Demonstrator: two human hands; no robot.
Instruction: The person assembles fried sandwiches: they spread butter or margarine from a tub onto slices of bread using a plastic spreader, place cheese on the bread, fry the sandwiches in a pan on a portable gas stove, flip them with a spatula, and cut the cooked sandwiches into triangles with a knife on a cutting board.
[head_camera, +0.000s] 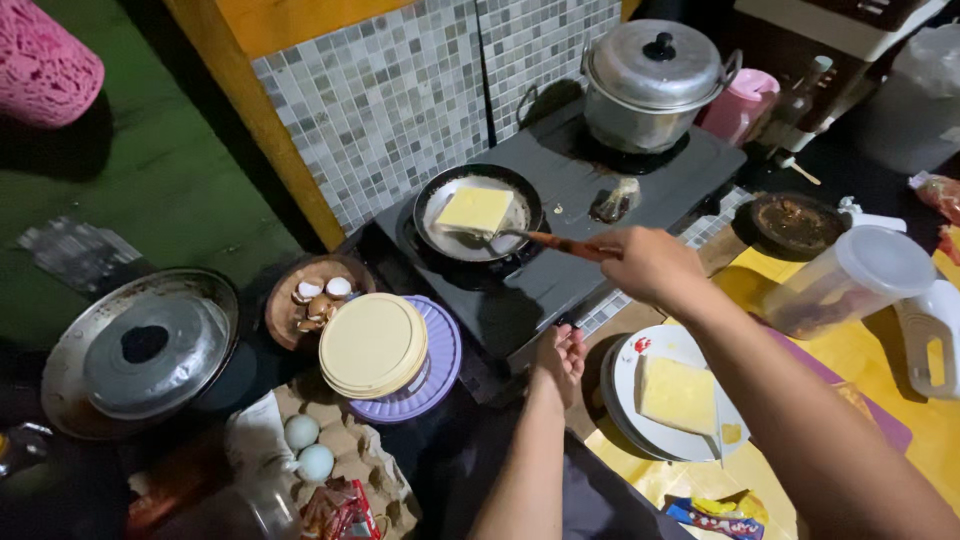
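Note:
My right hand (650, 263) grips the wooden handle of a spatula (548, 241), whose blade sits under a yellow square slice of bread (474, 209) in a small dark frying pan (432, 198) on the left burner of a grey two-burner stove (570, 180). Down at the stove's front edge, my left hand (560, 358) rests with its fingers around a knob there. Another yellow slice (678, 394) lies on a white plate (630, 375) just right of that hand.
A lidded metal pot (652, 75) stands on the right burner. Left of the stove are a bowl of eggshells (312, 297), stacked round lids (385, 350), an egg carton (320, 450) and a large metal lid (140, 350). A clear plastic jug (850, 280) stands at right.

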